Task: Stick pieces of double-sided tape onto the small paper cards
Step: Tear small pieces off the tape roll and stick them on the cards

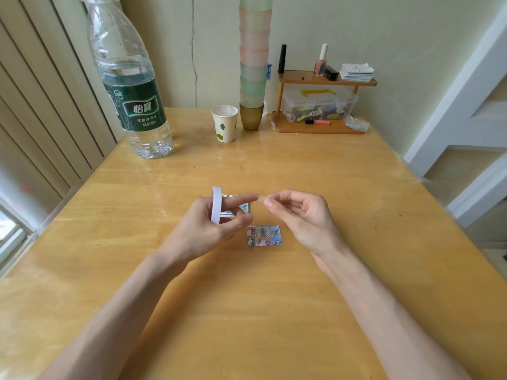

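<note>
My left hand (pixel 208 223) holds a white roll of double-sided tape (pixel 216 205) upright above the table, its index finger stretched out to the right. My right hand (pixel 299 215) pinches a short clear piece of tape (pixel 261 199) between thumb and forefinger, at the tip of that left index finger. A small paper card (pixel 264 236) with cartoon pictures lies flat on the table just below the two hands. Another printed card (pixel 245 207) is partly hidden behind my left fingers and the roll.
A large water bottle (pixel 129 86) stands at the back left of the wooden table (pixel 247 311). A paper cup (pixel 224 123), a tall stack of plastic cups (pixel 253 64) and a small wooden shelf (pixel 318 127) with a clear storage box sit along the back edge.
</note>
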The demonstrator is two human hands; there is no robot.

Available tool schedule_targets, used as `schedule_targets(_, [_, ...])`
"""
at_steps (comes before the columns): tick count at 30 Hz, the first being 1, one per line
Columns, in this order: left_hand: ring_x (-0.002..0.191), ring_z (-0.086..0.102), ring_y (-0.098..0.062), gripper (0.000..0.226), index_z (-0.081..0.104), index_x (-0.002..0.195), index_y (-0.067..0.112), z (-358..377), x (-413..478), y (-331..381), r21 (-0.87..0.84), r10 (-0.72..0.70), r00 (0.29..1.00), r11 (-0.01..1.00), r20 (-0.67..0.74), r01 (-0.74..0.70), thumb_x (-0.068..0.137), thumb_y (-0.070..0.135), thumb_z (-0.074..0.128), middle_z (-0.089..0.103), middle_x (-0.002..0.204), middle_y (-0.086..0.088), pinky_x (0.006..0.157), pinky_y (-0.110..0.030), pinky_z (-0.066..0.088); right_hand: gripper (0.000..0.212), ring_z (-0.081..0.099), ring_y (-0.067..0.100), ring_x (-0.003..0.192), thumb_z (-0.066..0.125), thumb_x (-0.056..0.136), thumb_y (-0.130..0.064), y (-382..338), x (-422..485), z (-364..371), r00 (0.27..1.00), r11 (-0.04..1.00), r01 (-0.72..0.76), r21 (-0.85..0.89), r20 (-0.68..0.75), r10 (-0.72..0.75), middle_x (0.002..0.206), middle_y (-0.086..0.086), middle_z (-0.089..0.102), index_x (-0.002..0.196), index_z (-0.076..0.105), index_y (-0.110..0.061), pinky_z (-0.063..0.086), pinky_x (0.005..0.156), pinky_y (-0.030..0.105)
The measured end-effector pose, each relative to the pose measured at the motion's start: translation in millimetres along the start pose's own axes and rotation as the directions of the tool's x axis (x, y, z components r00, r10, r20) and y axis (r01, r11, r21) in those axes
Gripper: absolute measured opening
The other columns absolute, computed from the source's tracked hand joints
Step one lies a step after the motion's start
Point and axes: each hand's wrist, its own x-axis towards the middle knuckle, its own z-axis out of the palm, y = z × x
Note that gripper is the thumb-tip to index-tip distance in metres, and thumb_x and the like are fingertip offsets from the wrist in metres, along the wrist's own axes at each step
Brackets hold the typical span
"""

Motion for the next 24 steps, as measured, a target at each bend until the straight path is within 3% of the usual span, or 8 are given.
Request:
schedule_targets(6, [0.057, 0.045, -0.009, 0.037, 0.07, 0.129, 0.031, -2.7, 2.8, -1.9, 0.011, 0.003, 0.998, 1.0, -0.055, -0.002, 0.096, 0.016, 0.074, 0.055, 0.079, 0.007, 0.053, -0.011, 0.038, 0.01, 0.072, 0.014, 0.097, 0.08, 0.091, -0.021, 2.6, -0.3, -4.0, 0.999, 0.998, -0.044, 0.036, 0.005, 0.044, 0.1, 0.0, 0.08, 0.098, 0.079, -0.014, 0.056, 0.098, 0.027])
schedule_targets(10, [0.054, 0.043, -0.008, 0.034, 0.072, 0.127, 0.028, -12.3, 5.4, -2.5, -0.001, 0.01, 0.99, 1.0, -0.143, -0.011, 0.096, 0.015, 0.073, 0.059, 0.082, 0.006, 0.051, -0.011, 0.038, 0.009, 0.069, 0.007, 0.082, 0.078, 0.091, -0.019, 2.4, 0.2, -8.3, 0.993, 0.993, -0.115, 0.02, 0.008, 0.115, 0.088, 0.0, 0.078, 0.097, 0.079, -0.013, 0.05, 0.074, 0.014])
schedule_targets(13, [0.053, 0.047, -0.005, 0.031, 0.073, 0.125, 0.029, -14.1, 5.7, -4.0, 0.041, 0.036, 0.99, 0.999, -0.139, -0.031, 0.097, 0.017, 0.072, 0.059, 0.08, 0.008, 0.053, -0.01, 0.038, 0.012, 0.061, 0.004, 0.071, 0.076, 0.093, -0.028, 1.3, -0.8, -11.3, 0.983, 0.983, -0.181, -0.033, 0.032, 0.182, 0.086, 0.002, 0.074, 0.098, 0.081, -0.018, 0.045, 0.067, 0.017])
schedule_targets(16, [0.054, 0.052, -0.005, 0.028, 0.075, 0.121, 0.035, -13.7, 6.8, -8.4, 0.185, 0.089, 0.989, 0.981, -0.116, -0.066, 0.097, 0.022, 0.073, 0.06, 0.082, 0.008, 0.056, -0.01, 0.039, 0.017, 0.057, 0.007, 0.07, 0.074, 0.095, -0.034, 0.7, -2.2, -15.0, 0.968, 0.967, -0.243, -0.074, 0.046, 0.247, 0.088, -0.001, 0.072, 0.097, 0.083, -0.019, 0.042, 0.063, 0.021])
schedule_targets(20, [0.057, 0.052, -0.025, 0.023, 0.077, 0.114, 0.036, -13.1, 10.1, -20.6, 0.454, 0.16, 0.983, 0.885, -0.086, -0.104, 0.092, 0.029, 0.075, 0.063, 0.081, 0.014, 0.06, -0.015, 0.045, 0.02, 0.043, 0.012, 0.059, 0.073, 0.098, -0.03, -0.6, -3.4, -17.3, 0.934, 0.935, -0.345, -0.086, 0.067, 0.351, 0.077, -0.004, 0.059, 0.098, 0.081, -0.013, 0.031, 0.047, 0.017])
schedule_targets(24, [0.066, 0.061, -0.009, 0.027, 0.077, 0.111, 0.037, -13.6, 9.5, -30.0, 0.613, 0.2, 0.98, 0.774, 0.001, -0.159, 0.085, 0.045, 0.079, 0.06, 0.081, 0.015, 0.079, -0.037, 0.055, 0.019, 0.033, 0.009, 0.047, 0.074, 0.096, -0.025, -4.3, -6.0, -16.1, 0.889, 0.892, -0.439, -0.109, 0.09, 0.449, 0.069, -0.003, 0.055, 0.099, 0.08, -0.007, 0.022, 0.041, 0.018])
